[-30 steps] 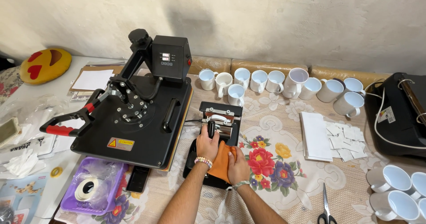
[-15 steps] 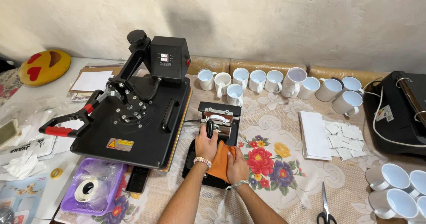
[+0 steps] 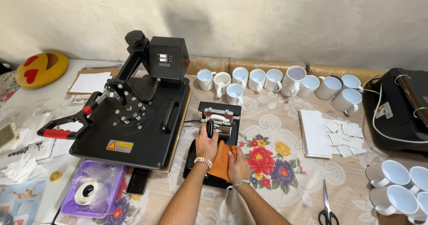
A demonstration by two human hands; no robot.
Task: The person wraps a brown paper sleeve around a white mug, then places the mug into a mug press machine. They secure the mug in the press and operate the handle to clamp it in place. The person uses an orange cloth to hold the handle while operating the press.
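A small black mug press [image 3: 219, 116] sits on the flowered tablecloth in front of me, with a white mug [image 3: 220, 119] clamped inside it. My left hand [image 3: 206, 145] grips the press's black lever handle [image 3: 210, 130]. My right hand [image 3: 237, 164] rests on an orange cloth [image 3: 220, 161] lying over the press's near end, fingers closed on it. Both wrists wear bead bracelets.
A large black flat heat press [image 3: 133, 118] stands at left, with a purple basket [image 3: 91, 194] of tape below it. A row of white mugs [image 3: 272, 80] lines the back; more mugs [image 3: 397, 185] at right. Paper sheets [image 3: 327, 133], scissors [image 3: 327, 205], a black machine [image 3: 401, 109] at right.
The view has shifted slightly. Both hands stay on the mug press handle and orange cloth with barely any movement.
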